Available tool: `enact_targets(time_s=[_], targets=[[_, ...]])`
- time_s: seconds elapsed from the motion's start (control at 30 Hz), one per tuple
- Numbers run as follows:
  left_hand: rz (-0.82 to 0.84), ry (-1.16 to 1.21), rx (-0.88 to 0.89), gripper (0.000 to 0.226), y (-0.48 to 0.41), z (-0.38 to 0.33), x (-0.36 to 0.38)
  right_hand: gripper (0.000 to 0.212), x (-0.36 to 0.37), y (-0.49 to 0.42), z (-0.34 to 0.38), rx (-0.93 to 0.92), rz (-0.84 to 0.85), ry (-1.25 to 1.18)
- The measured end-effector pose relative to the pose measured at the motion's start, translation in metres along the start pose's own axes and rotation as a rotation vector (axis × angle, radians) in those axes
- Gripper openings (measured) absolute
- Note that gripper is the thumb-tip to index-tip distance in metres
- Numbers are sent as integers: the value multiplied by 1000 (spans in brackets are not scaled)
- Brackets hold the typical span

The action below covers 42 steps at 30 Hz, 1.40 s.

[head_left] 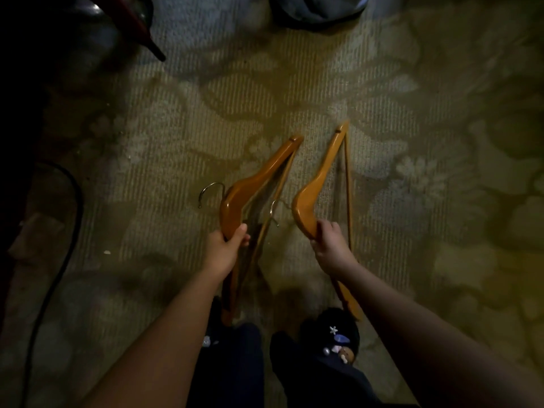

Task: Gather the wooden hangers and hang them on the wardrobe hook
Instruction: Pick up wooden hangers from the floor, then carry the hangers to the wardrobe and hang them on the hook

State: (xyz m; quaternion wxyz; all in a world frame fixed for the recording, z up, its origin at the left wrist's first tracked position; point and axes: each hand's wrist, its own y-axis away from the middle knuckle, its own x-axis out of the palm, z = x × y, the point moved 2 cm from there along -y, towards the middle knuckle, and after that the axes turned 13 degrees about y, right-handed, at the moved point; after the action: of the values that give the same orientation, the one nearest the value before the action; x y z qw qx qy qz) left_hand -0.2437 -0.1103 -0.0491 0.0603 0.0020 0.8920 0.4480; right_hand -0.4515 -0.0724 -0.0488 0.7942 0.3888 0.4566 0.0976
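Two orange-brown wooden hangers hang in front of me over a patterned carpet. My left hand [225,245] grips the left hanger [259,175] just below its centre bend; its metal hook [210,191] curls out to the left. My right hand [329,245] grips the right hanger [319,178] at the same spot, and its metal hook [275,212] points left toward the other hanger. Each hanger's far arm points up and away; the near arms run down behind my wrists. No wardrobe hook is in view.
A black cable [63,237] curves down the left side of the carpet. Dark furniture fills the upper left, with a red-and-black object [138,28] beside it. A blue rounded object [318,8] lies at the top edge. My legs and decorated dark shoe [338,340] are below.
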Motion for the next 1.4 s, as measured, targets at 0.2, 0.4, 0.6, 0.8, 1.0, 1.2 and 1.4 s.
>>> enact_targets(time_s=[0.2, 0.4, 0.6, 0.8, 1.0, 1.2, 1.4], targets=[[32, 70, -41, 19, 78, -29, -12, 40, -57, 54, 27, -22, 163, -214], [40, 62, 36, 12, 169, -68, -60, 29, -127, 131, 64, -165, 177, -155], [-24, 99, 37, 12, 250, -110, -105, 20, -187, 214, 104, -185, 264, -118], [-52, 155, -9, 10, 332, -163, -164, 28, -248, 303, 165, -225, 345, 95], [-20, 166, -12, 12, 432, -208, -223, 32, -310, 396, 241, -300, 322, 221], [-40, 206, 7, 15, 515, -222, -268, 29, -343, 442, 309, -372, 443, 375], [-13, 286, -24, 11, 574, -209, -285, 23, -342, 461, 362, -533, 523, 502]])
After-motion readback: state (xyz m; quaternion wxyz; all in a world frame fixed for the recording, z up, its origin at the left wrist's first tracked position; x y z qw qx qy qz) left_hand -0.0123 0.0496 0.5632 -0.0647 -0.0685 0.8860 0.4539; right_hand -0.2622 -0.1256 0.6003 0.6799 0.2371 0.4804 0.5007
